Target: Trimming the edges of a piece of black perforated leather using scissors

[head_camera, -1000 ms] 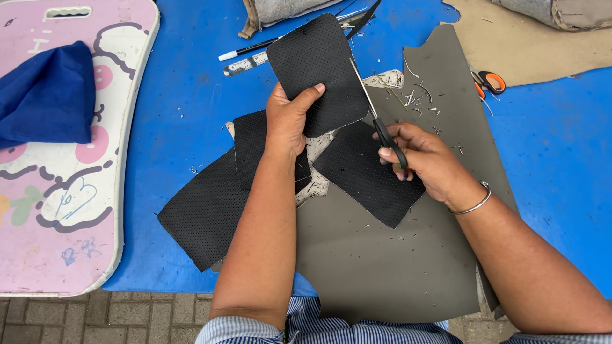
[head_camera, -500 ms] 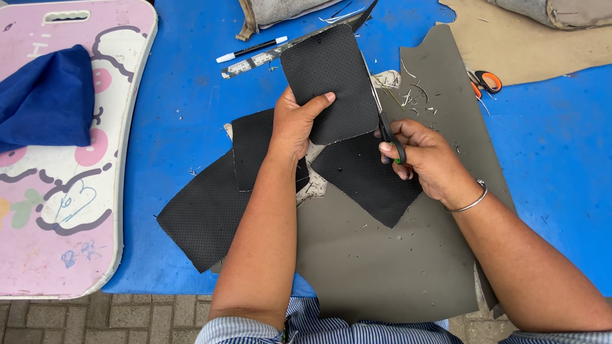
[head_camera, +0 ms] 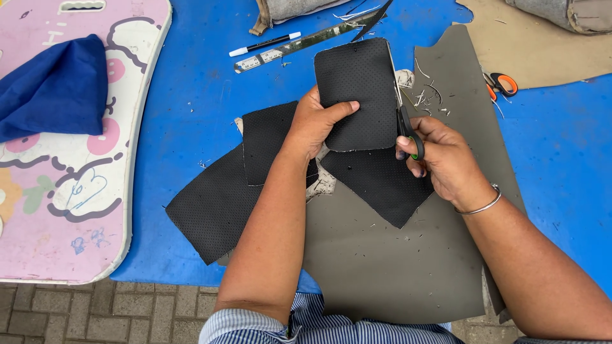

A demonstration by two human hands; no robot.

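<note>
My left hand grips a black perforated leather piece with rounded corners, thumb on top, lifted above the blue table. My right hand holds black-handled scissors with the blades running along the piece's right edge. Under my hands lie three more black perforated pieces, one at the left, one by my left wrist and one at the right, partly on a large grey-brown leather sheet.
A pink cartoon board with a folded blue cloth lies at left. A black-and-white marker and a metal ruler lie at the top. Orange-handled scissors rest on a tan sheet. Thin trimmings litter the grey sheet. Brick paving shows below.
The black piece has turned more upright in my left hand. The scissors in my right hand have moved along its right edge.
</note>
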